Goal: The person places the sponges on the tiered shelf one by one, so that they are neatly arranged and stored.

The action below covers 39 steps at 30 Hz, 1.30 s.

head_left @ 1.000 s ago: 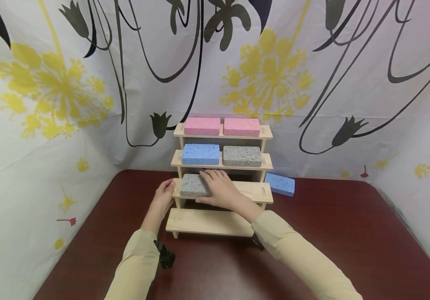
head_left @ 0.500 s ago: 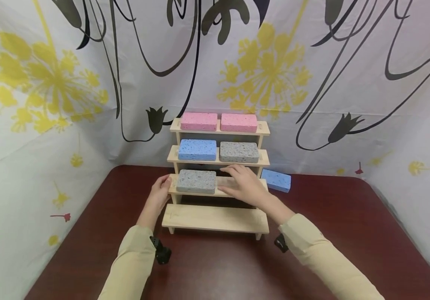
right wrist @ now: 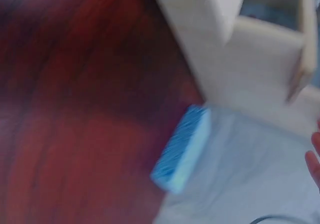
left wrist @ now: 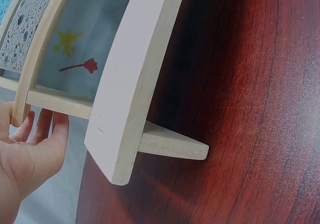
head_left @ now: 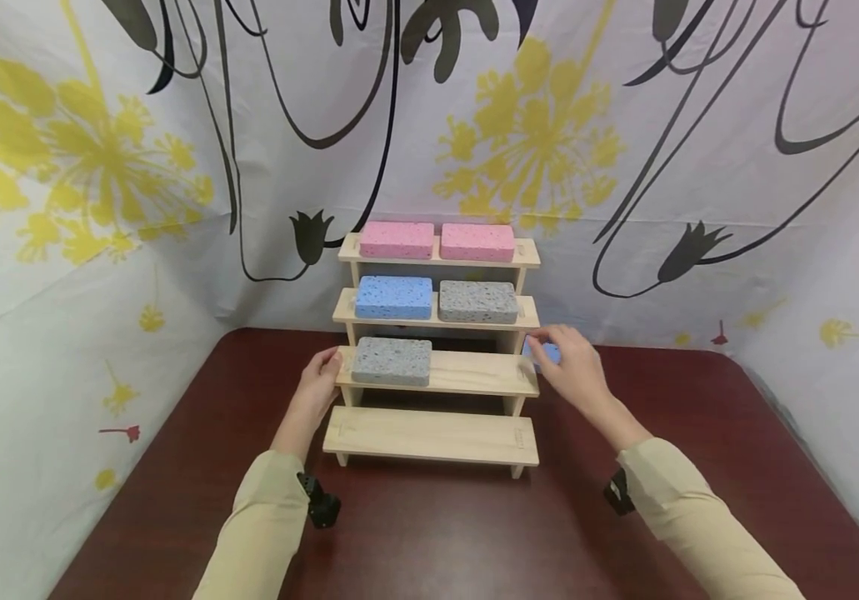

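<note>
A four-tier wooden rack [head_left: 429, 435] stands on the table. My left hand [head_left: 317, 390] grips the left end of its second tier from the bottom, fingers curled under the edge in the left wrist view. On that tier a grey sponge [head_left: 392, 362] lies at the left. My right hand [head_left: 577, 371] is in the air beyond the right end of the same tier, fingers loosely bent and holding nothing. Behind it a blue sponge [right wrist: 182, 149] lies on the table, partly hidden by the fingers in the head view. The right wrist view is blurred and shows the fingertips apart from this sponge.
Above, another blue sponge [head_left: 394, 298] and a second grey sponge [head_left: 477, 302] share a tier. Two pink sponges, one at the left [head_left: 397, 240] and one at the right [head_left: 477, 242], lie on top. A patterned cloth [head_left: 429, 175] hangs behind the dark red table [head_left: 429, 525].
My right hand has left the grey sponge and moved right, towards the blue sponge on the table. That grey sponge stays on its tier. My left hand keeps its grip on the rack.
</note>
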### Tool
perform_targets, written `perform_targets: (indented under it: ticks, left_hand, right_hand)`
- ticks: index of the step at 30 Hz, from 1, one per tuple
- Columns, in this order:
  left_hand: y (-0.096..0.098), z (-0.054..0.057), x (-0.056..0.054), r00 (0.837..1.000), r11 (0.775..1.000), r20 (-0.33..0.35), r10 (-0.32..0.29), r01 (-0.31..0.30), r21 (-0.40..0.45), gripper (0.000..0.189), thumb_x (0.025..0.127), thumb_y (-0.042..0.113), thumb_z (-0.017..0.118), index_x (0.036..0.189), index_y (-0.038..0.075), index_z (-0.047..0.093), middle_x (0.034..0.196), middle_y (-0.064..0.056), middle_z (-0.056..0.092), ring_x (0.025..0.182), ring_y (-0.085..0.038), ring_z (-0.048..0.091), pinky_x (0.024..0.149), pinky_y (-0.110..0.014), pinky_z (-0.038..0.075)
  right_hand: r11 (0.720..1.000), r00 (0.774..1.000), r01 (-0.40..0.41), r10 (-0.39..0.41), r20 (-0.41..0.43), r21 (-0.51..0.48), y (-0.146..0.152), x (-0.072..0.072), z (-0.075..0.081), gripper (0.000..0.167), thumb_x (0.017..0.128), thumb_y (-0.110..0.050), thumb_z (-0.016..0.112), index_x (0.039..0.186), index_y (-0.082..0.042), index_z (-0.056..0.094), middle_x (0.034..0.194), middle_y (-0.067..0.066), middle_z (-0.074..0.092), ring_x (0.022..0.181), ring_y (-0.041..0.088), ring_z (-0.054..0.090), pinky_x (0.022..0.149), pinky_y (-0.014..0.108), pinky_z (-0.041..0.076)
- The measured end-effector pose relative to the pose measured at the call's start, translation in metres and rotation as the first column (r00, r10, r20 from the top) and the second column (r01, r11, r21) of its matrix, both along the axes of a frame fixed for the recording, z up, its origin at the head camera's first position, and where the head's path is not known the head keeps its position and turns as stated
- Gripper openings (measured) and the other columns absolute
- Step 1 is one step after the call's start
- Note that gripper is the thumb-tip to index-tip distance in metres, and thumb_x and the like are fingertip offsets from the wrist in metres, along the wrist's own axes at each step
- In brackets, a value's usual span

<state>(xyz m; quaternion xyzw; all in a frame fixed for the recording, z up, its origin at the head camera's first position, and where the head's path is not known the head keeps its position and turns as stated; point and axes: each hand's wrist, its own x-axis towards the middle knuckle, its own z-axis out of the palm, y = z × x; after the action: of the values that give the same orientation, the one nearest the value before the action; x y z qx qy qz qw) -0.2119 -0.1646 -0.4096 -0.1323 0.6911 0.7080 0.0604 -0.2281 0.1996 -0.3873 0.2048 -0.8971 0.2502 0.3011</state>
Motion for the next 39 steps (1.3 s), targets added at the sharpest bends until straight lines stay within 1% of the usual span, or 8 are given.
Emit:
perform_targets:
  ticks: [6,14,21,24,29,32,36,39]
  left_hand:
    - [0.000,-0.001,0.000,1.000,1.000,-0.009,0.015,-0.015,0.025,0.045,0.100,0.022,0.032,0.141,0.005,0.026,0.142,-0.023,0.031,0.130,-0.030,0.035,0.112,-0.045,0.027]
    - [0.000,0.000,-0.001,1.000,1.000,-0.010,0.015,-0.015,0.003,0.044,0.101,0.023,0.032,0.141,0.006,0.027,0.140,-0.023,0.033,0.130,-0.032,0.036,0.112,-0.047,0.026]
    - [0.001,-0.002,0.004,1.000,1.000,-0.009,0.019,-0.019,-0.018,0.045,0.100,0.023,0.033,0.141,0.005,0.026,0.141,-0.024,0.032,0.131,-0.035,0.034,0.111,-0.050,0.026]
    - [0.002,-0.003,0.004,1.000,0.999,-0.018,0.020,-0.021,-0.027,0.045,0.100,0.023,0.033,0.141,0.005,0.027,0.140,-0.024,0.033,0.130,-0.035,0.036,0.111,-0.050,0.027]
    - [0.006,-0.014,0.008,0.998,0.999,-0.058,0.000,-0.002,-0.038,0.049,0.098,0.033,0.038,0.139,0.006,0.032,0.138,-0.026,0.035,0.126,-0.035,0.041,0.107,-0.051,0.031]
    - [0.006,-0.014,0.009,0.997,0.999,-0.074,-0.003,0.000,-0.042,0.051,0.098,0.037,0.039,0.138,0.006,0.033,0.136,-0.027,0.036,0.124,-0.035,0.043,0.106,-0.052,0.032]
    - [0.003,-0.009,0.006,0.999,0.999,-0.049,0.019,-0.021,-0.032,0.046,0.099,0.028,0.036,0.139,0.006,0.031,0.136,-0.025,0.036,0.126,-0.035,0.040,0.109,-0.050,0.030]
    - [0.001,-0.004,0.004,0.999,0.999,-0.028,0.028,-0.029,-0.023,0.044,0.100,0.023,0.034,0.140,0.006,0.029,0.136,-0.025,0.036,0.127,-0.034,0.039,0.110,-0.048,0.030]
  right_hand:
    - [0.983,0.959,0.173,-0.154,0.238,-0.059,0.030,-0.011,-0.023,0.033,0.090,-0.026,0.055,0.115,-0.005,0.057,0.100,0.017,0.064,0.094,0.032,0.057,0.074,0.051,0.047]
    - [0.964,0.887,0.257,-0.262,0.379,0.067,0.051,-0.033,-0.047,0.046,0.088,-0.029,0.057,0.123,0.000,0.051,0.117,0.025,0.054,0.102,0.042,0.051,0.080,0.056,0.044]
    - [0.921,0.811,0.081,-0.283,0.512,0.382,0.051,-0.048,-0.069,0.080,0.083,-0.040,0.059,0.138,0.007,0.026,0.140,0.037,0.023,0.126,0.056,0.022,0.100,0.066,0.027]
    - [0.909,0.804,0.028,-0.268,0.530,0.416,0.051,-0.053,-0.074,0.081,0.083,-0.039,0.059,0.140,0.007,0.022,0.143,0.037,0.017,0.129,0.057,0.015,0.103,0.066,0.022]
    - [0.890,0.750,-0.015,-0.291,0.593,0.456,0.057,-0.047,-0.086,0.075,0.089,-0.039,0.052,0.141,0.005,0.021,0.145,0.034,0.013,0.131,0.055,0.011,0.105,0.066,0.018]
    - [0.874,0.757,-0.010,-0.311,0.575,0.486,0.058,-0.047,-0.089,0.070,0.091,-0.039,0.049,0.141,0.004,0.025,0.144,0.033,0.019,0.130,0.054,0.017,0.103,0.066,0.023]
    - [0.892,0.816,0.045,-0.293,0.498,0.450,0.057,-0.051,-0.084,0.065,0.086,-0.037,0.058,0.133,0.003,0.039,0.133,0.032,0.038,0.118,0.052,0.038,0.093,0.064,0.036]
    - [0.920,0.802,0.059,-0.274,0.530,0.387,0.056,-0.052,-0.078,0.072,0.079,-0.036,0.068,0.131,0.005,0.040,0.126,0.033,0.042,0.108,0.051,0.043,0.085,0.062,0.041]
